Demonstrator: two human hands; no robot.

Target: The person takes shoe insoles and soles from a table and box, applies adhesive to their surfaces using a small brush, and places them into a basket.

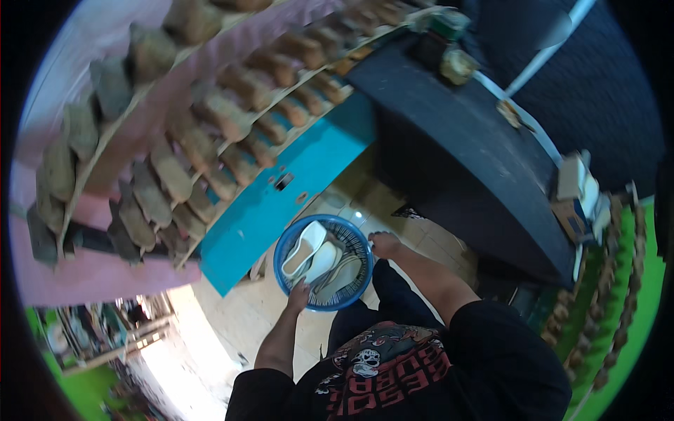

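Note:
A round blue plastic basket (279, 261) with slatted sides is in front of my body, above the tiled floor. Inside it lie white shoes, one white slip-on shoe (304, 250) with a tan insole and a second white shoe (324, 260) beside it, along with some thin pale strips I cannot make out. My left hand (299, 294) is closed at the near left rim of the basket, close to the shoes. At the right rim, my right hand (384, 245) has its fingers curled over the edge; its grip is partly hidden.
Wooden shelves with rows of brown shoe lasts (221, 112) run along the upper left above a turquoise panel (281, 189). A dark curved counter (463, 140) stands at the right. More lasts line a green wall (611, 281) at far right; another rack (112, 330) is at lower left.

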